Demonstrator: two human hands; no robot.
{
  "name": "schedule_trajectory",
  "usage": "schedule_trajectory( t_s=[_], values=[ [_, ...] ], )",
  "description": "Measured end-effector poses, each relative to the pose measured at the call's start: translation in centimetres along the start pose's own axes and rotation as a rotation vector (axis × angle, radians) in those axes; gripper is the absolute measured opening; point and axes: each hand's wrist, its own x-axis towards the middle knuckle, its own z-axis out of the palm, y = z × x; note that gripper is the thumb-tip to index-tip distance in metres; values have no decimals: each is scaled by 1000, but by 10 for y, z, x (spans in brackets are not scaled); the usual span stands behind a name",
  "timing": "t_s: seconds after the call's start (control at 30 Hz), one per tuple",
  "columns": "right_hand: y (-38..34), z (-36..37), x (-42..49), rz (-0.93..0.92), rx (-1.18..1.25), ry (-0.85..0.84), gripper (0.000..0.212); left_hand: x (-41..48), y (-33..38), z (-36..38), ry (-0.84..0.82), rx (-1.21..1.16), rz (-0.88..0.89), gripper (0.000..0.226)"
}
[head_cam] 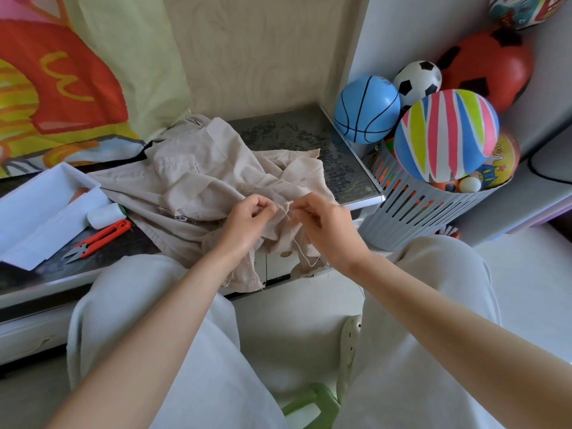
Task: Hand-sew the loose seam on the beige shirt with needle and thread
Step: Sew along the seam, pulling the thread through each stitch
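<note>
At the near edge of the dark glossy table (294, 134) lies the crumpled beige cloth shirt (198, 181); the left hand (250, 216) pinches its seam fold, the right hand (325, 222), just beside, pinches the thin pale thread (292, 239) between them; needle not discernible.

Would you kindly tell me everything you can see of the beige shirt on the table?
The beige shirt looks like thin woven cloth. It lies crumpled on the dark table, a patch pocket facing up, its frayed edge hanging over the table's front. The left hand pinches a fold of it; the right hand pinches the pale thread that trails down from between the hands. No needle can be made out.
</note>
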Motion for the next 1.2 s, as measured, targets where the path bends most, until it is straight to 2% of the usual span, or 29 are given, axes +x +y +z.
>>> schedule_trajectory(
  t_s=[0.07,0.23,0.57,0.97,1.1,1.2],
  values=[
    [-2,3,-4,57,41,-40,9,0,1,0,11,10,2,13],
    [-3,6,-3,135,56,-68,15,-1,1,-1,18,-2,24,18],
    [-1,11,-1,159,-2,-76,14,-1,-2,-3,31,18,19,16],
    [-4,24,10,175,-145,-18,10,-8,-6,0,50,237,204,22],
    [-7,26,11,224,-48,-32,9,-10,-5,1,59,228,220,8],
    [-9,26,8,233,62,-33,8,-9,-5,0,71,217,203,6]
  ],
)
